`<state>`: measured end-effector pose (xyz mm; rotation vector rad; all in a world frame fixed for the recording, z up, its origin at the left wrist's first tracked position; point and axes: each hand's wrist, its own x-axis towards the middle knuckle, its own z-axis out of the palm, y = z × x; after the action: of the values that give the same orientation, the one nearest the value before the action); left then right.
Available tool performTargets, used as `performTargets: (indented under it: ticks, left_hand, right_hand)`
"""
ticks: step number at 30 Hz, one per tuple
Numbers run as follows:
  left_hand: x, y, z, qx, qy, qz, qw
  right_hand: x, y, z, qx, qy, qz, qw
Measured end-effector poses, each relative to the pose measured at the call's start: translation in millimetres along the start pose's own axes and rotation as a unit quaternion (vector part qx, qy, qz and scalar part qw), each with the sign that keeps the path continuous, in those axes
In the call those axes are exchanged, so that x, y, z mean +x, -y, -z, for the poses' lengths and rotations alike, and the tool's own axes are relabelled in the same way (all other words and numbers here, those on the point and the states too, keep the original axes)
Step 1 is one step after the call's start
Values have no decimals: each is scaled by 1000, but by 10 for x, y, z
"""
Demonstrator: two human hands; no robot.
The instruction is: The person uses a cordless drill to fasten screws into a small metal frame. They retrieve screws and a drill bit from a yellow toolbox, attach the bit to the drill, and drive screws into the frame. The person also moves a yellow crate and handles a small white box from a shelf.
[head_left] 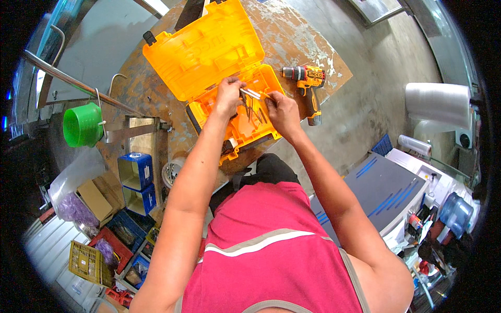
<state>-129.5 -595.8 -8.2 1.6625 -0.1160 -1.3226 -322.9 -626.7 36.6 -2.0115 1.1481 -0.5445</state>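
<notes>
An open orange tool case point(209, 52) lies on a worn wooden table point(292, 36). Both my hands are over its lower tray. My left hand point(228, 94) pinches one end of a thin metal drill bit point(251, 94). My right hand point(282, 110) grips the other end of it. Several more dark bits point(255, 112) hang or lie just below, between the hands. An orange and black cordless drill point(309, 86) lies on the table right of the case, close to my right hand.
A green bucket point(82, 124) hangs at the left by a metal rail. Blue bins point(136, 175), crates and a yellow basket point(88, 263) crowd the lower left floor. A grey cabinet point(381, 190), a plastic roll point(437, 104) and a water jug point(455, 213) stand at the right.
</notes>
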Motion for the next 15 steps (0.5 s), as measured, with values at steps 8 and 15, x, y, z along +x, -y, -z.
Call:
performTargets:
  ticks: [8,15]
  left_hand:
    - [3,-73,295,247,-46,-177,952]
    - [-371,-258,462,-57,-39,-137,988]
  right_hand:
    - [-48,-231,88,-6,-25,-37,999]
    - [-192,-446,294,464,109,-226,850]
